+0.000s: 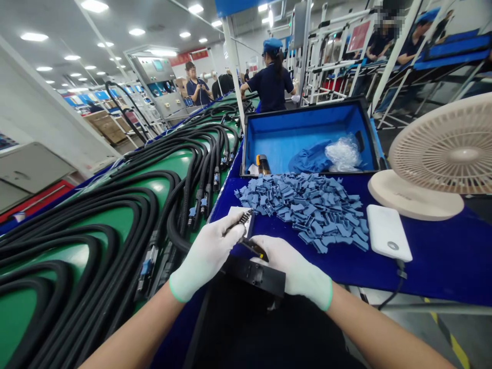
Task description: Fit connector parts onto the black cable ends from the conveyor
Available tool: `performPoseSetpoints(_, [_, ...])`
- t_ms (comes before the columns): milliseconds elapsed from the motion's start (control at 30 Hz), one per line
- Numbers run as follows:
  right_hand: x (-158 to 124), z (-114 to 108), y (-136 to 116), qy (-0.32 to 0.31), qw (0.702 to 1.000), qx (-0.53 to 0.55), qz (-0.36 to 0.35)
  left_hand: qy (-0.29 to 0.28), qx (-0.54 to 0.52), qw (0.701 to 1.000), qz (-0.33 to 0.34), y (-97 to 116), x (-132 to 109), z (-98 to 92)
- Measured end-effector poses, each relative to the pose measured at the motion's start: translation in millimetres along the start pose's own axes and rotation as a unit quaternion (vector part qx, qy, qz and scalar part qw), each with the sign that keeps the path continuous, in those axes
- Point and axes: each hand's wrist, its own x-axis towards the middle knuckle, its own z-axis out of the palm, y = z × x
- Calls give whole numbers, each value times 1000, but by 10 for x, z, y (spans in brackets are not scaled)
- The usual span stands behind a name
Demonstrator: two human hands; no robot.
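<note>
left hand: white glove, fingers closed round a slim dark tool; ridged tip points up and right
right hand: white glove, fingertips pinched on a small dark part with an orange end, touching the left hand's fingers; palm rests on the black block
black block: at the near edge of the blue table, under both hands
white pad: flat on the table, just behind the tool tip
clip pile: loose blue-grey plastic clips, heaped beyond the hands
power bank: white, just right of the pile, cable runs off the table edge
desk fan: cream, far right
blue tray: behind the pile; holds a dark bottle, blue cloth, clear plastic bag
black cables: looped on the green conveyor, left of the table
co-worker: blue cap, back turned, well beyond the tray
</note>
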Motion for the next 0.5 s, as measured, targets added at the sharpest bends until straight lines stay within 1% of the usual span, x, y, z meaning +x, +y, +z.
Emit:
performPoseSetpoints(100, [115,162,142,20,996,-74,35,16,-20,999,-26,-23,-28,35])
performPoseSetpoints(200, [170,255,239,33,995,-92,29,30,-42,998,-45,-24,-24,49])
performPoseSetpoints(267, [133,221,238,28,996,-88,20,30,-62,996,-50,-24,-7,35])
performPoseSetpoints(367, [-6,72,182,7,995,-95,-2,23,-135,989,-61,-51,18,-3])
performPoseSetpoints(433, [-99,-29,159,15,991,-132,23,23,-184,981,-59,-78,27,-27])
performPoseSetpoints(500, [-162,-99,155,51,979,-185,67,29,-201,978,-57,-88,28,-46])
